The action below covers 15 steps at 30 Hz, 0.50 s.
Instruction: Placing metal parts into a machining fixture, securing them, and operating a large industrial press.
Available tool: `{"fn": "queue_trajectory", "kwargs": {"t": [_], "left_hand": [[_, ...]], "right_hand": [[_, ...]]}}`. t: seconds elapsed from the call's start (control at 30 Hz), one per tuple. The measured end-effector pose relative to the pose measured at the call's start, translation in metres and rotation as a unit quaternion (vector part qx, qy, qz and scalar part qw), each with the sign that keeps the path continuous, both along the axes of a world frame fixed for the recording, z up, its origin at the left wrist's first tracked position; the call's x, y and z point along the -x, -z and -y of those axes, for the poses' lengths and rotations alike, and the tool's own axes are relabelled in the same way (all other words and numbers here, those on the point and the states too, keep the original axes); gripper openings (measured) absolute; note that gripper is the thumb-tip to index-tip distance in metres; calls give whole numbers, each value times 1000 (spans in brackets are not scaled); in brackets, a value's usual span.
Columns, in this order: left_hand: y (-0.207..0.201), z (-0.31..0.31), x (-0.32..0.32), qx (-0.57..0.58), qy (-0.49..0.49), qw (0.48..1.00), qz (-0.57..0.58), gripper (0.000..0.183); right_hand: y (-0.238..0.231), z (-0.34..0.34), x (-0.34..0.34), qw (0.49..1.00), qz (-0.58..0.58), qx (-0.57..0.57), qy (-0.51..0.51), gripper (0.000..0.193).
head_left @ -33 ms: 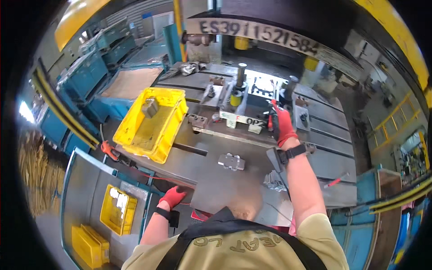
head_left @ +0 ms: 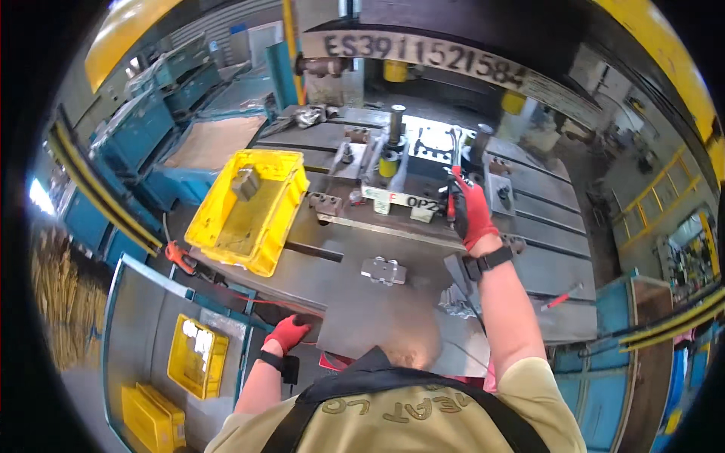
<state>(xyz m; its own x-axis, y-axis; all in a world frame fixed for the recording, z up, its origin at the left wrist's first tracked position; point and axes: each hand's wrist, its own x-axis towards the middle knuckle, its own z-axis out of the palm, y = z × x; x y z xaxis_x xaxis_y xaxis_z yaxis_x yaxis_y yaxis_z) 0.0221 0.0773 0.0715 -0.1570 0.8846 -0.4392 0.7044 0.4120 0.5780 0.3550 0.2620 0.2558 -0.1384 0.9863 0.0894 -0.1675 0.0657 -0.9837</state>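
My right hand [head_left: 474, 215], in a red glove, is closed around a red-handled tool [head_left: 456, 160]. The tool looks like long pliers or tongs, and its metal end reaches over the right side of the die [head_left: 430, 170]. A bright plate with dark cut-outs [head_left: 436, 142] lies on top of the die. My left hand [head_left: 288, 332], also in a red glove, is low by the table's front edge with its fingers curled; what they hold, if anything, is hidden. Between the hands a small grey metal part [head_left: 384, 270] lies on the press table [head_left: 347, 226].
A yellow bin [head_left: 260, 257] with a metal block [head_left: 245, 183] stands at the table's left. Several thin metal pieces [head_left: 455, 300] lie near my right forearm. Another red-handled tool [head_left: 561, 298] rests at the right. Guide posts [head_left: 396, 124] rise from the die under the press ram [head_left: 423, 53].
The tool in my right hand now points farther forward over the die, and its metal end shows more. The whole view has shifted slightly. My left hand stays by the table edge.
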Motion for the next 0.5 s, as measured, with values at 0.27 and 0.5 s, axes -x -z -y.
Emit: {"fn": "queue_trajectory", "kwargs": {"t": [0.27,0.5], "left_hand": [[30,29,-11,153,18,965,211,31],[39,47,-28,53,185,902,387,43]], "right_hand": [[-1,148,-87,975,-105,-5,195,21],[114,294,-191,827,-18,147,542,22]]}}
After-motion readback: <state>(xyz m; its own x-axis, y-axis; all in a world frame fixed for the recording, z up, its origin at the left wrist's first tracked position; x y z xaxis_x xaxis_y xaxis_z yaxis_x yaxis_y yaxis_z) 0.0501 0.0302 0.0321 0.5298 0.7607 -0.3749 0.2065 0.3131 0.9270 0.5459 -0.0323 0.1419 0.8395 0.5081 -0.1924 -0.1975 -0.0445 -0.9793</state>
